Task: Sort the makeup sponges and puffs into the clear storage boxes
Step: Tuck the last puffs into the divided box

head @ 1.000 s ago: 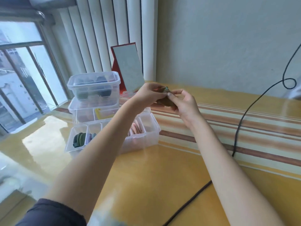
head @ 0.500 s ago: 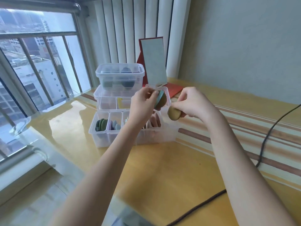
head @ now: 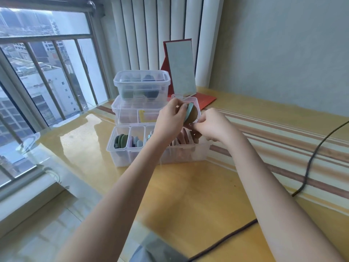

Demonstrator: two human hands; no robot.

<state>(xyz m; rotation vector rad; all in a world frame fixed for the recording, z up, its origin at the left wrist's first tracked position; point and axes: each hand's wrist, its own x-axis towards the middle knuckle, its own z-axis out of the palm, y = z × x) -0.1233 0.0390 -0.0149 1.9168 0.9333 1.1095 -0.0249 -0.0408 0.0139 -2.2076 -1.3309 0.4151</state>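
We pinch the puffs (head: 191,115) in our left hand (head: 170,121); our right hand (head: 211,127), fingers curled, grip unclear, should slot one upright into the box (head: 120,157).

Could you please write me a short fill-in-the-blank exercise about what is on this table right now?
1. The left hand holds a small stack of round puffs above the ____ box.
2. The dark green puffs stand in that box's ____ compartment.
3. The mirror behind the boxes has a ____ frame.
4. A black ____ lies across the striped cloth.

Missing words: divided; leftmost; red; cable
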